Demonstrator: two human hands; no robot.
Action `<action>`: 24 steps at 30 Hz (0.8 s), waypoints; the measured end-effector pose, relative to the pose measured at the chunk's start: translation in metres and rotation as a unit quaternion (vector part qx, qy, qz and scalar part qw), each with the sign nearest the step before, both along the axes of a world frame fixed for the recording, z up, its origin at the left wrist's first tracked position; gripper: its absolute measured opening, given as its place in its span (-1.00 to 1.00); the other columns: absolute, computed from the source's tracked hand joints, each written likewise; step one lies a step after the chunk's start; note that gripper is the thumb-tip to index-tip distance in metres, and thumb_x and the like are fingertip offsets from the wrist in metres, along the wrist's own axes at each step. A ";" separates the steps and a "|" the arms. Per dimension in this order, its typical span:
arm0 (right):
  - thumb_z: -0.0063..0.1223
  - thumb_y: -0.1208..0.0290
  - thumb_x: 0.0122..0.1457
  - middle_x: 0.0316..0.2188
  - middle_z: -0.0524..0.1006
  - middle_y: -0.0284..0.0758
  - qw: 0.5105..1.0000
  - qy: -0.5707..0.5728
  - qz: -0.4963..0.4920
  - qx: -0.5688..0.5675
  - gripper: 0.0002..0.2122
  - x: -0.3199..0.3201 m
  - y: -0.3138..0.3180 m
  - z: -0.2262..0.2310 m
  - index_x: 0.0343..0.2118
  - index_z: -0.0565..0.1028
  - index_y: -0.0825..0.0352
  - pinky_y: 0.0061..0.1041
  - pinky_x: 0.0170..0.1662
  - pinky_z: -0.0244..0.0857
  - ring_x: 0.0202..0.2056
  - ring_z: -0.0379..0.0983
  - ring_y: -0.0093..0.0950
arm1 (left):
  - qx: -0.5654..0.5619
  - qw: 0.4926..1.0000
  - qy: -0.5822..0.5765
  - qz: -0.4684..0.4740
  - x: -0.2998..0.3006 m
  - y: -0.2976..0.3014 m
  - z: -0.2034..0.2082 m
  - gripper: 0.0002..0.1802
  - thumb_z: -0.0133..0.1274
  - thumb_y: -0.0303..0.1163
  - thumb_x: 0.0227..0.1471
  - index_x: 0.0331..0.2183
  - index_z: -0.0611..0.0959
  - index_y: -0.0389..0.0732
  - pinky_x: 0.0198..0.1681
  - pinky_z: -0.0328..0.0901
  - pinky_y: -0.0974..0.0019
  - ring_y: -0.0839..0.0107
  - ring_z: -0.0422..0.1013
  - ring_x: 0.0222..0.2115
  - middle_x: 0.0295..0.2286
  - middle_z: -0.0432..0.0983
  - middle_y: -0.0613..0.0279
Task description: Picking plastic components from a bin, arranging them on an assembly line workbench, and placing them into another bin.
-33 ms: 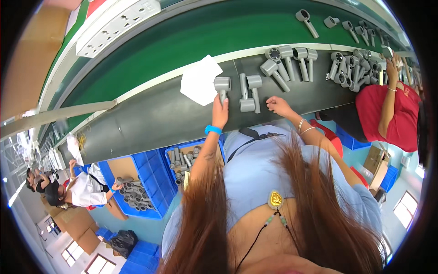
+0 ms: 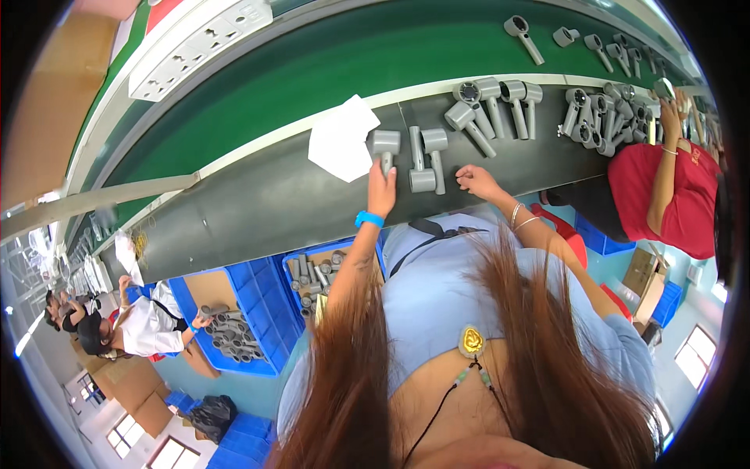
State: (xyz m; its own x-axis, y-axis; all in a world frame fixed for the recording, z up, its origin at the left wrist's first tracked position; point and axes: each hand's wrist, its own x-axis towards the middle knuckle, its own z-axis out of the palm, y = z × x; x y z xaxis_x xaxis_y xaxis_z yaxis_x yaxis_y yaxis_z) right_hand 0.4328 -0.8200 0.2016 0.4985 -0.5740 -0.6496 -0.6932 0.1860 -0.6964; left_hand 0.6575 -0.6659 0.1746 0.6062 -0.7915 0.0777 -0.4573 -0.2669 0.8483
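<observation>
My left hand (image 2: 381,191) is closed round the handle of a grey handheld fan (image 2: 386,143), its round head pointing away from me above the dark worktop. Just right of it, two more grey handheld fans (image 2: 435,141) lie side by side, one head toward me and one away. My right hand (image 2: 478,182) is at the near edge of the worktop, right of that pair, empty with its fingers loosely bent and apart. A white sheet (image 2: 344,139) lies left of the held fan.
Several grey fans (image 2: 512,94) lie farther right, with a heap (image 2: 598,117) beyond them. Behind the worktop (image 2: 258,199) runs a green belt (image 2: 312,62) carrying spaced fans. Blue crates (image 2: 269,313) of grey parts stand below left. Co-workers in red (image 2: 664,195) and white (image 2: 152,328) are at either side.
My left hand and the fan in it have shifted slightly to the right, closer to the two lying fans. My right hand has stayed in place.
</observation>
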 end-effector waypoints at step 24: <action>0.08 0.35 -0.07 -0.24 0.37 -0.05 0.908 0.181 0.131 -0.355 -0.65 0.008 -0.050 0.020 -0.23 0.29 0.39 -0.20 -0.25 0.32 -0.29 0.40 -0.05 | 0.194 0.968 0.128 -0.097 -0.032 -0.025 0.014 -0.15 0.15 -0.13 -0.19 0.02 0.18 -0.42 -0.04 0.15 0.11 -0.09 0.19 -0.14 -0.17 0.18 -0.20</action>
State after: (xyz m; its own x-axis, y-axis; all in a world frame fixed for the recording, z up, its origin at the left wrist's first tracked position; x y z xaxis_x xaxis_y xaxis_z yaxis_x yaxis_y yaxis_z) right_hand 0.4411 -0.8705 0.2217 0.5060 -0.8046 -0.3109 -0.8561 -0.4245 -0.2949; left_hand 0.6250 -0.6908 0.1887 0.4036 -0.8317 -0.3812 -0.3191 -0.5184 0.7934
